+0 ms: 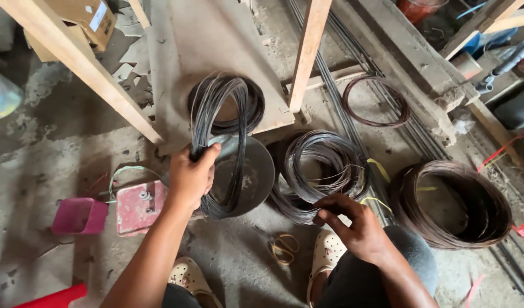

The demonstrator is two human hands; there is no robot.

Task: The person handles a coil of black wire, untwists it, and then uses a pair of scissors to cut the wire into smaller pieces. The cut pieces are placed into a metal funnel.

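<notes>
Dark steel wire fills the scene: the left hand [190, 178] is closed around a raised wire coil [216, 137], lifting it upright above a round metal pan [256, 171]. The right hand [353, 222] pinches strands of a second coil [322, 171] lying just beyond it on the concrete floor [56, 148]. Two more coils lie to the right: a large brown coil [453, 202] nearby and a thin rusty ring [376, 101] farther off. A cardboard box [85, 20] with a white label sits far beyond the left hand; a pink tub [79, 215] lies left of it.
</notes>
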